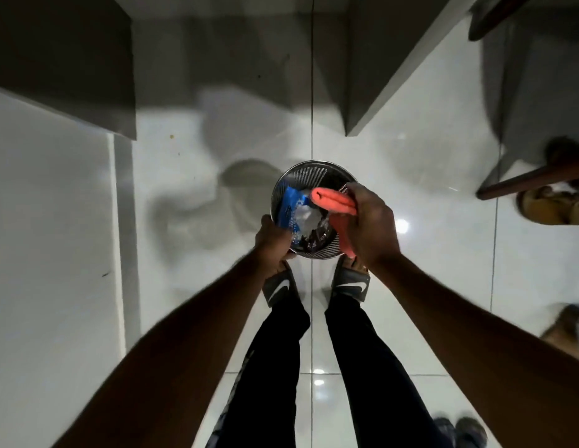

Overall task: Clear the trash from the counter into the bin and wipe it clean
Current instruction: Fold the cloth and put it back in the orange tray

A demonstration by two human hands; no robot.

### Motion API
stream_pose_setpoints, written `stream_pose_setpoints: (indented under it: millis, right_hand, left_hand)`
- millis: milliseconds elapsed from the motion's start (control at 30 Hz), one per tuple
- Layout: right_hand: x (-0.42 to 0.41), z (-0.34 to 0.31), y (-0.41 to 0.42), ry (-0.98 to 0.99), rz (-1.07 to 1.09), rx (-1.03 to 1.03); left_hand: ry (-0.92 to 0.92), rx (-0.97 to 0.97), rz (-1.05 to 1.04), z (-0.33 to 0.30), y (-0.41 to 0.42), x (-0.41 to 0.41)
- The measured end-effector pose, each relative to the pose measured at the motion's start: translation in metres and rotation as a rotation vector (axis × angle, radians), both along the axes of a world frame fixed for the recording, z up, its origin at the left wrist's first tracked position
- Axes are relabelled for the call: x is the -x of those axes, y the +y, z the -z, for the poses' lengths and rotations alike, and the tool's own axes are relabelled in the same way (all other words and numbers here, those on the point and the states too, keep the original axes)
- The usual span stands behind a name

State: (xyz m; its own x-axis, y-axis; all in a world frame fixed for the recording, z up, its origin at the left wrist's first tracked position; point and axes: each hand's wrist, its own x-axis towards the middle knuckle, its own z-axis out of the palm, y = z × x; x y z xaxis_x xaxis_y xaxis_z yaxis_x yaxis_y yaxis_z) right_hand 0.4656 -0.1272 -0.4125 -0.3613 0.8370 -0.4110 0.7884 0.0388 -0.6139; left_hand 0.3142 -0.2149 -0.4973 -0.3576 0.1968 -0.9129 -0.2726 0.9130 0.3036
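A round perforated metal bin (309,171) stands on the white tiled floor just in front of my feet. My left hand (273,242) grips a blue and white wrapper (289,206) at the bin's near-left rim, with the wrapper reaching into the bin. Crumpled clear plastic and dark trash (315,234) lie inside. My right hand (370,224) hangs over the bin's right side, closed on a folded orange-red cloth (333,202).
A white counter (49,227) runs along the left with a dark grey panel (65,59) behind it. A grey cabinet edge (388,66) stands at upper right. Dark wooden furniture legs (533,179) and several shoes (553,205) sit at the right.
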Motion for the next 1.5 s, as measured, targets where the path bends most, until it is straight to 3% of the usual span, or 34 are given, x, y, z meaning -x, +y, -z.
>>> stream_pose_setpoints:
  millis: [133,300,433,500,633,800,933,1033,1167,1367,1500]
  right_hand:
    - [0.006,0.009,0.001,0.029,-0.031,-0.014]
    - [0.01,-0.03,-0.016,0.058,-0.033,-0.091]
    - [0.003,-0.103,-0.035,0.053,-0.205,-0.247]
    - [-0.004,-0.143,-0.044,0.021,-0.231,-0.358]
    - [-0.016,-0.24,-0.053,-0.021,-0.172,-0.379]
    - [-0.039,-0.348,-0.057,0.138,0.014,-0.253]
    - [-0.055,-0.413,-0.016,0.369,0.297,-0.053]
    - [-0.064,-0.446,0.023,0.695,0.277,0.133]
    - [-0.075,-0.461,0.063,0.902,0.266,0.318]
    - [-0.105,-0.461,0.143,0.984,0.534,0.255]
    - [-0.131,-0.454,0.224,0.875,0.72,0.037]
  left_hand:
    - [-0.119,0.003,0.002,0.002,0.006,-0.009]
    - [0.116,0.054,0.125,-0.06,0.035,-0.004]
    - [-0.293,-0.03,-0.023,-0.177,0.068,0.008]
    - [-0.262,-0.168,0.12,-0.237,0.075,0.007]
    - [-0.119,-0.514,0.445,-0.36,0.081,0.003]
    - [0.088,-0.738,1.164,-0.508,0.106,0.0]
    - [-0.023,-0.745,1.576,-0.608,0.145,-0.006]
    - [-0.105,-0.673,1.673,-0.659,0.179,-0.015]
    - [-0.084,-0.645,1.678,-0.698,0.237,-0.029]
    - [0.34,-0.749,1.604,-0.694,0.365,-0.058]
    - [0.54,-0.78,1.487,-0.66,0.457,-0.086]
